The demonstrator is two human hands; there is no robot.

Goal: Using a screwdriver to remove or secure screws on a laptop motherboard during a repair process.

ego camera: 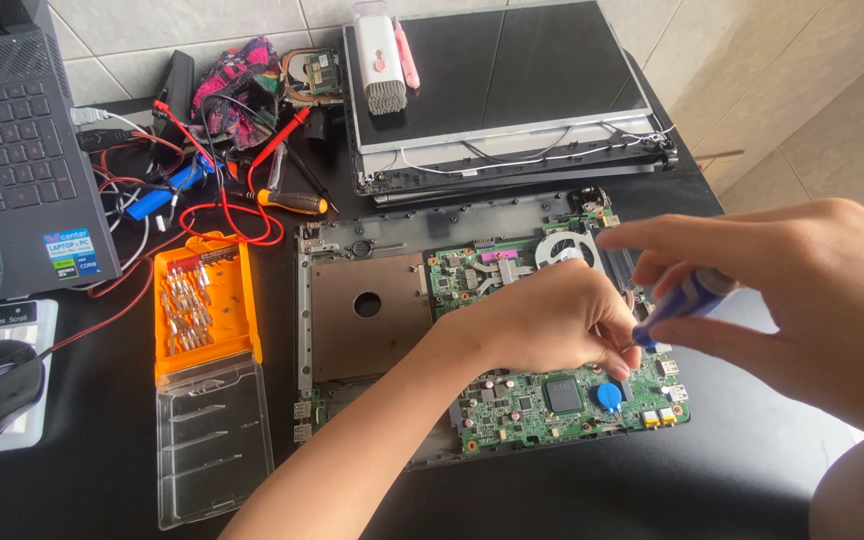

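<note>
Over the green motherboard point(527, 405) in the opened laptop base point(362, 300), the left hand point(542, 325) was curled nearly closed, fingertips pinched together just above the board near its blue round cell point(608, 395). Right of the board, the right hand point(802, 290) gripped a blue-handled screwdriver point(687, 297), pointing down at it. Left of the board lay an orange bit case point(202, 300); behind it, the detached screen point(507, 80).
</note>
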